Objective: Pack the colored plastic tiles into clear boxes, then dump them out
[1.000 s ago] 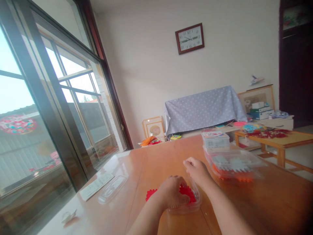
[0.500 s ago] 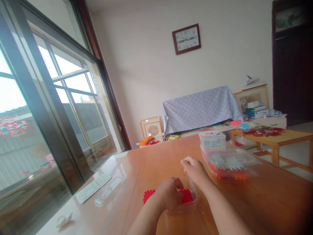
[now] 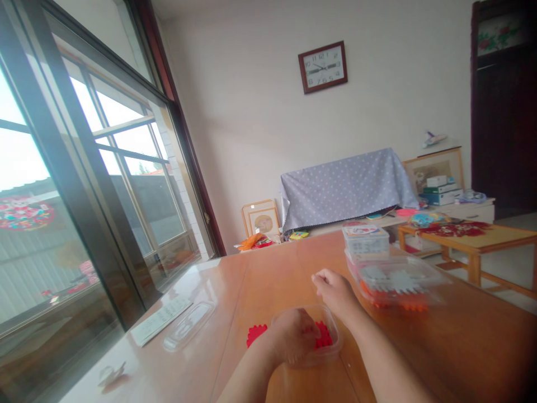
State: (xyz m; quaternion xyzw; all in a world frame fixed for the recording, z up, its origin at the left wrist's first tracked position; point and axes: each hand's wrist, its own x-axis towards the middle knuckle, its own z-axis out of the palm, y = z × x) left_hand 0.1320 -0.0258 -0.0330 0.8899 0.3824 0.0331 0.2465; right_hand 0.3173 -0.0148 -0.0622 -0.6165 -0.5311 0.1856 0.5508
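My left hand (image 3: 297,334) reaches into a clear plastic container (image 3: 335,354), its fingers curled down and pressed together. Red toothed pieces (image 3: 323,334) lie in the container, right at the fingertips. Whether a piece is pinched there is hidden by the hand. Another red toothed piece (image 3: 255,334) is on the table just left of the container, partly covered by my left forearm. My right hand (image 3: 334,286) is closed in a loose fist just behind the container's right side. What it holds, if anything, is hidden.
On the right stands a clear box (image 3: 394,282) with orange and grey toothed pieces, with a smaller lidded box (image 3: 366,242) behind it. At left lie a clear lid (image 3: 188,326), a printed sheet (image 3: 163,320) and a small crumpled item (image 3: 111,376). A window (image 3: 138,184) borders the left.
The fingers of my left hand have curled further down into the container, among the red pieces. My right hand has stayed in place. The view has shifted very slightly.
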